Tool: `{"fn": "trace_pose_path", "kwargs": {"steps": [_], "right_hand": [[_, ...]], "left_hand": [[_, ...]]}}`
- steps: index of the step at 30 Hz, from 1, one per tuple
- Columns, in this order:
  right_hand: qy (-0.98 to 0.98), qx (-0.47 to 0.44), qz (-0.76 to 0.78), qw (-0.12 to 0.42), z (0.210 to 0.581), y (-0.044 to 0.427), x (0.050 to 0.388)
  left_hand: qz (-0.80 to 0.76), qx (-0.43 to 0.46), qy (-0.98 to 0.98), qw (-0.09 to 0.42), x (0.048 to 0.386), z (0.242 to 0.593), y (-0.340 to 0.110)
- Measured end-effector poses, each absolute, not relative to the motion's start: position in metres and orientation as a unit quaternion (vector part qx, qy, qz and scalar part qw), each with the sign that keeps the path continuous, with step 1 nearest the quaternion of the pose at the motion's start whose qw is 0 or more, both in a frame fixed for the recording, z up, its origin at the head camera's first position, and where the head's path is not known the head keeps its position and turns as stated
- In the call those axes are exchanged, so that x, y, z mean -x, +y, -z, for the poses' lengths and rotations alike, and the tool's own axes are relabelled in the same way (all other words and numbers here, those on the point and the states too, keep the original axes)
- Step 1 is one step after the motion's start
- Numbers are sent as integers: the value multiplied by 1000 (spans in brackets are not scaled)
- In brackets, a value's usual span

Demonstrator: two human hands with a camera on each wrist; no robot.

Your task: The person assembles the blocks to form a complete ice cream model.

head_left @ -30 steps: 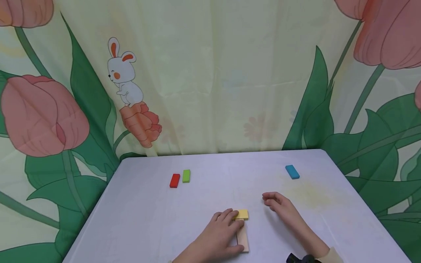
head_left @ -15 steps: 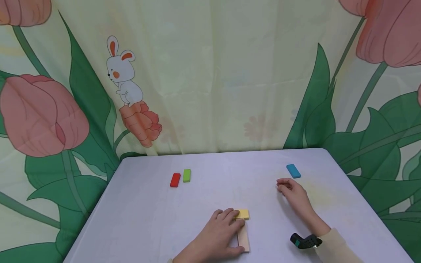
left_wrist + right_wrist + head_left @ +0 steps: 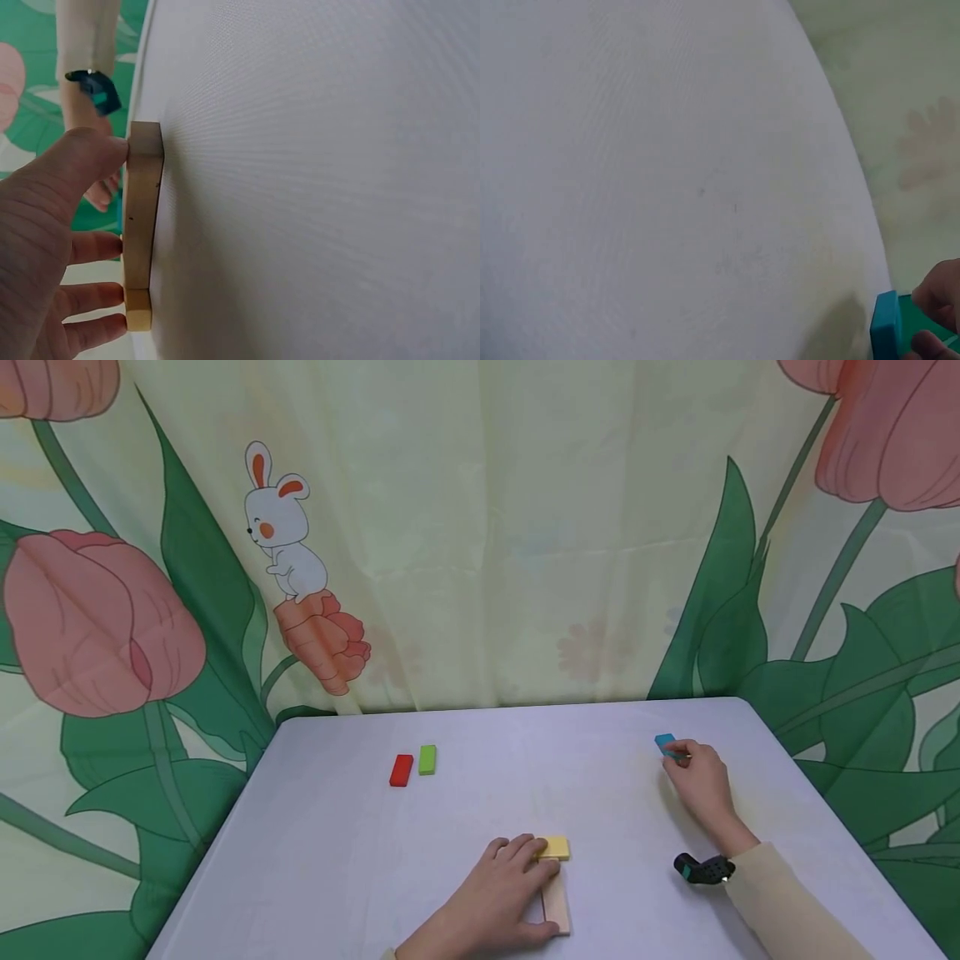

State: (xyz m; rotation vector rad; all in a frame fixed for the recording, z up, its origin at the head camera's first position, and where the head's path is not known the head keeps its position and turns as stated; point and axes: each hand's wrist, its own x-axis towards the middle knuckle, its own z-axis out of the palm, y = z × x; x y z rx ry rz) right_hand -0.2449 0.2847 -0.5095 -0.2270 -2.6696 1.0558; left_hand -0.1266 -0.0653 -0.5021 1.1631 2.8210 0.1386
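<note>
My left hand (image 3: 498,893) rests on two blocks in the head view. Its outer fingers touch a yellow block (image 3: 557,847), while its thumb and another finger touch a plain wooden block (image 3: 557,906) abutting it. In the left wrist view, the fingertips lie along the upper faces of the wooden block (image 3: 141,217) and yellow block (image 3: 138,311). Farther off, my right hand (image 3: 701,781) pinches a blue block (image 3: 663,740) and partly covers it. The right wrist view catches only one end of that blue block (image 3: 886,326) beside the fingertips.
A red block (image 3: 401,771) and a green block (image 3: 427,760) lie side by side at the back left of the white table (image 3: 315,860). Behind the table hangs a printed curtain (image 3: 480,527). A black device (image 3: 703,868) is worn at the right wrist.
My right hand has moved away and to the right, reaching the blue block and taking it between its fingers. My left hand has stayed on the yellow and wooden blocks.
</note>
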Motion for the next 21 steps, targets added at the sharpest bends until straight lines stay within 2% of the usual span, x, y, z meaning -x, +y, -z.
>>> {"fn": "trace_pose_path", "kwargs": {"steps": [21], "right_hand": [[-924, 125, -347, 103, 521, 293, 252]], "left_hand": [[-51, -374, 925, 46, 126, 507, -66]]}}
